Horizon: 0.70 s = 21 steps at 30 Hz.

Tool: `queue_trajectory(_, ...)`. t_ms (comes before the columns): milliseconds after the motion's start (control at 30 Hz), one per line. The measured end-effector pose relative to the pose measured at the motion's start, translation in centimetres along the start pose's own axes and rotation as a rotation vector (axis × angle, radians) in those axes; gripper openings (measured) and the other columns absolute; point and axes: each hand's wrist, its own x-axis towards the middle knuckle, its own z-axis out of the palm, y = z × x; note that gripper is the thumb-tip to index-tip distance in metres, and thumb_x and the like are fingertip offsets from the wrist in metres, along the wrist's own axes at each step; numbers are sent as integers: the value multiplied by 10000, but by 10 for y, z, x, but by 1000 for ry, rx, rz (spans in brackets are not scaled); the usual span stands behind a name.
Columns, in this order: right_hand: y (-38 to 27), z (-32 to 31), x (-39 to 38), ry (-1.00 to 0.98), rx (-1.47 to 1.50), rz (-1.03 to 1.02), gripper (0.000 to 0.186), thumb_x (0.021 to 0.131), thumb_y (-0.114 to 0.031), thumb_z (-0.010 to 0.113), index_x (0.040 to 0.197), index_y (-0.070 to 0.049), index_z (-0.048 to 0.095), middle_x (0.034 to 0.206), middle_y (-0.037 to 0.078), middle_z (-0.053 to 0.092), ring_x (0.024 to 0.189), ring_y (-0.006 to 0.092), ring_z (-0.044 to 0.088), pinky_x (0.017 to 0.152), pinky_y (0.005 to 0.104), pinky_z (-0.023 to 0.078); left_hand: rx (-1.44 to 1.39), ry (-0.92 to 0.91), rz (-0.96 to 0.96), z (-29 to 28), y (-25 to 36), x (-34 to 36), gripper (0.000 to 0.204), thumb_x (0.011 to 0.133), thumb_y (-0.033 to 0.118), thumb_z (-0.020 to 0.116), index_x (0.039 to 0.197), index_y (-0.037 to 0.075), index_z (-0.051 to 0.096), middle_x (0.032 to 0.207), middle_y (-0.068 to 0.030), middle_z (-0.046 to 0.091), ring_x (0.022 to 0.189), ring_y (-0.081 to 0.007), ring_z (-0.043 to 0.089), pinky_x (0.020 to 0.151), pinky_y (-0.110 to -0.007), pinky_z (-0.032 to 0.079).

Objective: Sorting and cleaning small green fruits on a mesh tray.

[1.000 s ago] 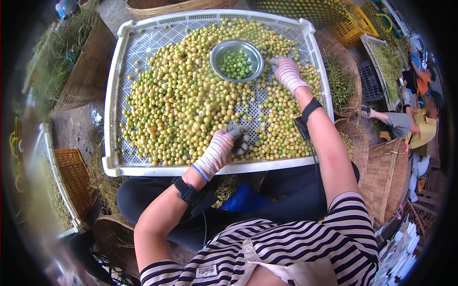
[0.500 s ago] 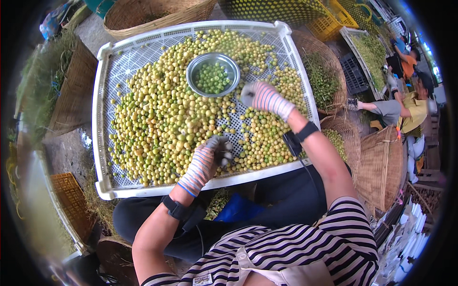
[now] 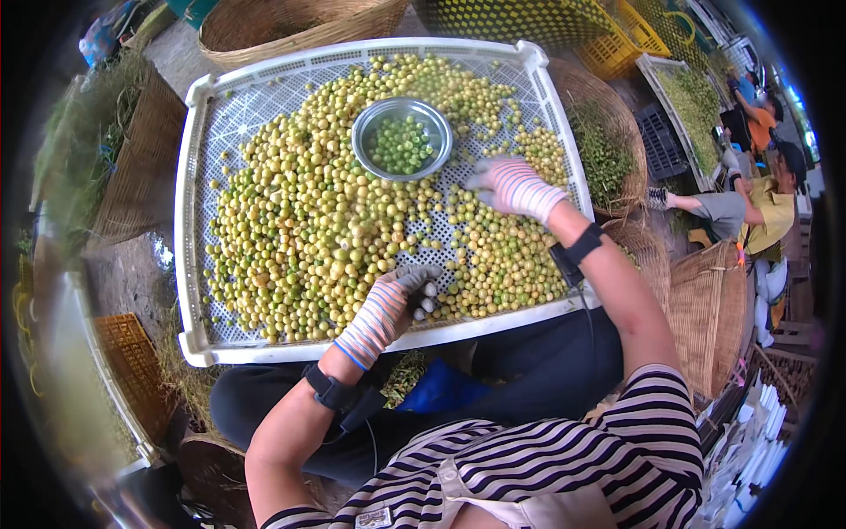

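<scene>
A white perforated plastic tray [image 3: 196,220] lies across my lap, heaped with small round yellow-green fruits [image 3: 291,212]. On the heap towards the far side stands a round metal bowl [image 3: 356,145], part full of greener fruits [image 3: 401,145]. My left hand [image 3: 388,309], in a striped glove with grey fingertips, hovers at the near edge of the heap, fingers loosely bent and apart; its palm is hidden. My right hand [image 3: 522,188], gloved alike, reaches over the fruits just right of the bowl. Its fingers are spread, and nothing shows in them.
Woven baskets [image 3: 300,35] stand behind the tray and at the right, one holding green plant matter [image 3: 599,154]. A yellow crate [image 3: 627,40] is at the far right. An orange crate [image 3: 132,366] sits at the left. Another person [image 3: 771,198] sits at the right.
My right hand has moved slightly right and nearer, its fingers more spread. My left hand has shifted a little right and away from me. The whole view has shifted slightly.
</scene>
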Motion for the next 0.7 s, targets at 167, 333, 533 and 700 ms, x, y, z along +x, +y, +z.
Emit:
queue_trajectory(167, 84, -7, 22, 394, 511, 297, 223, 789, -175, 644, 1001, -132, 698, 998, 101, 679, 899, 233, 654, 839, 311, 497, 46, -12, -4, 7, 1, 6, 195, 920, 219, 544, 993, 54, 617, 703, -1, 587, 545, -125, 545, 440, -222, 383)
queue_trajectory(333, 69, -13, 73, 473, -27, 470, 363, 778, -343, 639, 1066, -124, 661, 1043, 130, 645, 981, 320, 603, 847, 414, 476, 32, 9, 1, 3, -5, 7, 190, 929, 207, 527, 995, 52, 614, 713, -9, 599, 546, -129, 552, 449, -225, 396)
queue_trajectory(533, 88, -9, 67, 410, 220, 430, 206, 772, -254, 628, 900, -100, 678, 883, 131, 666, 805, 287, 635, 758, 393, 492, 61, -10, -17, 4, -4, 3, 236, 924, 228, 533, 1049, 39, 597, 735, 1, 582, 593, -115, 532, 504, -206, 380)
queue_trajectory(700, 55, -12, 20, 200, 787, 308, 140, 743, -168, 693, 813, -48, 679, 777, 65, 672, 714, 131, 618, 665, 312, 509, 71, 31, -10, 3, -4, 1, 279, 931, 199, 525, 1162, 44, 547, 694, 1, 565, 535, -110, 526, 481, -220, 419)
